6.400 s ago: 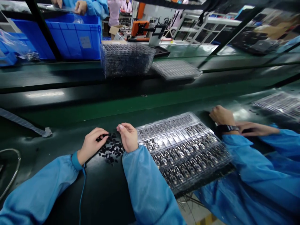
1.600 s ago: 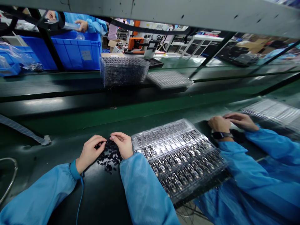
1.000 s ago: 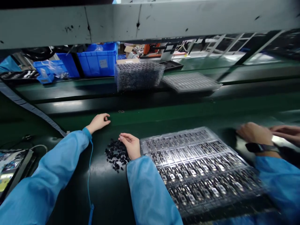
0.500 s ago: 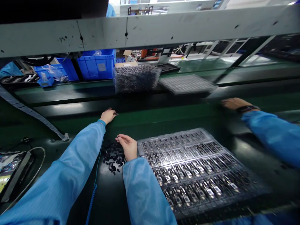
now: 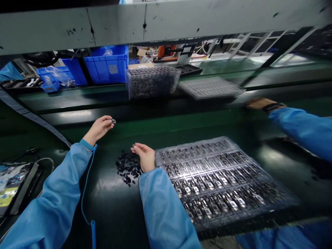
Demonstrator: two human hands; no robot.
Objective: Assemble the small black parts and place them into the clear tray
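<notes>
Pinching the small metallic part (image 5: 113, 121) in the left hand (image 5: 99, 128), best to grip only its edges and steady the right hand (image 5: 146, 158), narrowed on seemingly a tiny dark piece (image 5: 134, 145), beside the black pieces (image 5: 127, 167) at its left.

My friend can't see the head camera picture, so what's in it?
A person's left hand holds up a small metallic part, while the right hand seems to pinch a dark bit beside a pile of black pieces. To the right are a clear tray of electronic parts and another person's blue sleeve.
</notes>
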